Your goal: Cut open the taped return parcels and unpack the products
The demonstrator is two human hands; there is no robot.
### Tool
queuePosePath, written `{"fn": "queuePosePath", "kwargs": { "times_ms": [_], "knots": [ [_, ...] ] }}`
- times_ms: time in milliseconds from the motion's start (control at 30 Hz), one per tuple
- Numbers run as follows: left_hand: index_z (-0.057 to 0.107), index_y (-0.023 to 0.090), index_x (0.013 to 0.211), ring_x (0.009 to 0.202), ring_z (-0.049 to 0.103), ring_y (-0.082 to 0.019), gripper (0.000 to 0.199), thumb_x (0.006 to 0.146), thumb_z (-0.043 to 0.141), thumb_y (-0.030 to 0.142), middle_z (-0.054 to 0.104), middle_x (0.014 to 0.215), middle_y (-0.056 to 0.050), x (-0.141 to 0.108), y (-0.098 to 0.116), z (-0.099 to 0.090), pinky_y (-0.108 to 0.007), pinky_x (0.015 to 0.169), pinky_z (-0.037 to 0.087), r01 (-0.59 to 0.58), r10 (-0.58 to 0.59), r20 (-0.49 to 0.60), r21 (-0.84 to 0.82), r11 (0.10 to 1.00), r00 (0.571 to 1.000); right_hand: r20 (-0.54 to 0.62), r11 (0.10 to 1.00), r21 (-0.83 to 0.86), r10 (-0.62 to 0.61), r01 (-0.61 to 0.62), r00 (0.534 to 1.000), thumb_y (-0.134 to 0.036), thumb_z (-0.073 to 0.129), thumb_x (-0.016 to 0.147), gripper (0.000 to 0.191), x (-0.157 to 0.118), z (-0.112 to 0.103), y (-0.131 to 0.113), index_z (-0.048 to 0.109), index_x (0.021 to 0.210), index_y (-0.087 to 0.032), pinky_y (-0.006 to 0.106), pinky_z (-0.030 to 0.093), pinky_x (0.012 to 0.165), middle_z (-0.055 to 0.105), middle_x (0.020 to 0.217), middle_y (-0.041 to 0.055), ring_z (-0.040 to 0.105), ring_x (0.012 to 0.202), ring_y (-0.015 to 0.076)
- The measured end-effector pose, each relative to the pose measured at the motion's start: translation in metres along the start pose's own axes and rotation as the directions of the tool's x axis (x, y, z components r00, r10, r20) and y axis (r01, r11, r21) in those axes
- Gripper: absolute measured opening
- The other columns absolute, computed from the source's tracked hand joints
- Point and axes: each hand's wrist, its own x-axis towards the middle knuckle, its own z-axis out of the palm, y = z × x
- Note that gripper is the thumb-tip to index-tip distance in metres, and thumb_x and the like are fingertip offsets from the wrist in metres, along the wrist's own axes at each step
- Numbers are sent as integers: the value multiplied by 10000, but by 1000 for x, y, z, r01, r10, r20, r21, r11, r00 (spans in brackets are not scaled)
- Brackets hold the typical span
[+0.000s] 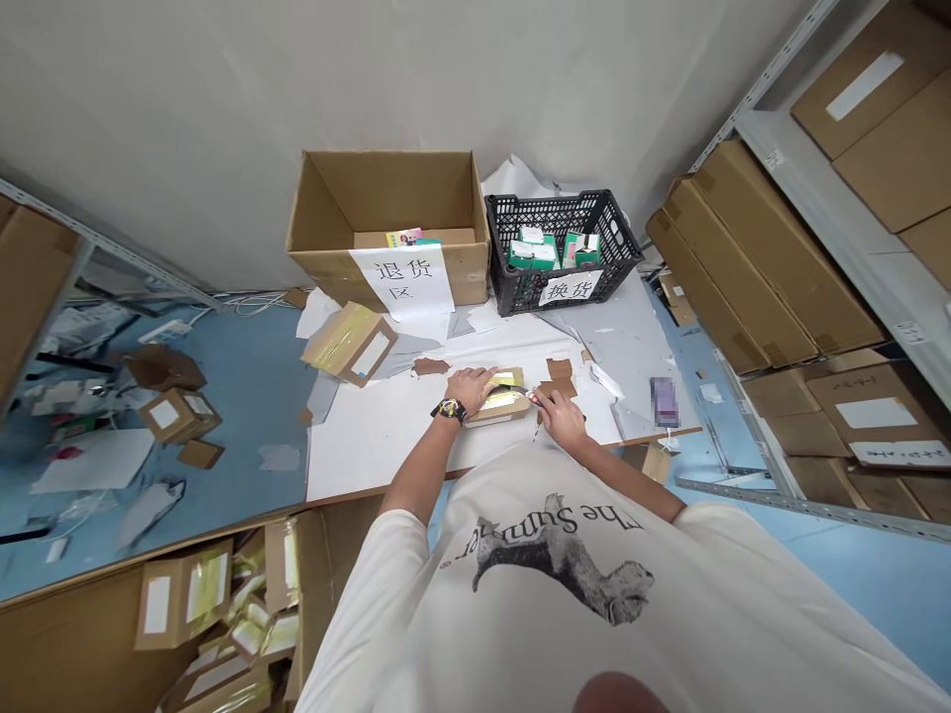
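A small cardboard box [499, 408] with yellow tape lies on the white tabletop near its front edge. A dark gap shows along the box's top, between the taped flaps. My left hand [471, 387], a watch on its wrist, grips the left side of the box with fingers over the top. In my right hand [561, 418] is a box cutter [533, 398] with some red on it, its tip at the box's right end. My right fingers are closed around it.
Behind stand an open carton [316, 259] with a paper sign and a black crate [512, 289] holding green-and-white boxes. A taped box [349, 344] sits at left, a phone [665, 402] at right. A large carton of parcels [215, 584] is lower left; shelves [884, 287] flank the right.
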Motion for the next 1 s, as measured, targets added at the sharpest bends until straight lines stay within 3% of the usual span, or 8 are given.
{"fn": "queuePosePath", "kwargs": {
  "times_ms": [267,367,500,667,767,900,967,1000],
  "knots": [
    [634,259,1671,1320,688,-354,564,1174,477,475,771,1483,-146,1,0,1,-491,1134,496,-24,24,-21,6,1000,999,37,991,87,95,-98,995,-382,353,1220,586,17,-15,-14,481,1791,-334,362,543,852,690,1460,143,716,1131,296],
    [651,249,1658,1332,686,-354,549,1177,474,446,764,1500,-153,-1,-1,-2,-490,1149,488,-27,27,-51,-2,1000,998,23,1000,12,-6,5,1000,-353,392,1203,614,34,-23,-7,442,1815,-327,398,530,939,694,1450,169,676,1197,330],
    [692,288,1619,1323,693,-347,514,1181,463,430,781,1468,-134,-7,0,-4,-495,1149,488,-92,92,-28,-11,996,995,50,976,-85,-199,203,979,-266,450,1161,622,59,-44,39,512,1779,-309,459,461,1079,700,1456,200,596,1291,371],
    [675,302,1634,1347,689,-349,535,1165,484,473,768,1490,-127,-9,1,-6,-514,1189,474,-108,108,-3,-42,993,994,-114,977,169,151,-130,982,-351,483,1158,561,84,-67,92,633,1685,-229,470,523,1024,724,1428,229,665,1188,379],
    [603,297,1695,1504,601,-388,690,1076,634,601,723,1570,-133,-10,0,-11,-574,1314,386,-99,99,-11,-102,990,995,-117,748,639,324,-179,939,-523,537,1141,596,91,-62,77,665,1627,-202,446,608,930,787,1244,172,731,1024,319],
    [458,203,1777,1638,488,-416,968,992,734,698,603,1711,-189,-24,15,-9,-602,1356,383,-53,1,-149,-345,937,989,85,70,991,335,-114,938,-687,718,998,744,87,-40,4,644,1579,-229,402,667,803,797,978,53,745,808,227],
    [419,202,1788,1521,629,-359,869,1083,638,661,666,1640,-184,-37,29,-3,-523,1254,525,-33,-82,-194,-527,849,978,58,-59,997,231,-46,971,-710,764,968,736,81,-33,-39,674,1534,-249,407,680,853,832,1044,61,780,879,232],
    [405,208,1792,1413,712,-328,811,1127,577,639,720,1566,-174,-45,36,1,-480,1170,591,-12,-131,-192,-605,796,973,13,-37,999,173,-7,985,-726,730,995,697,77,-31,-58,705,1506,-253,424,683,904,846,1105,74,797,955,249]
  ]
}}
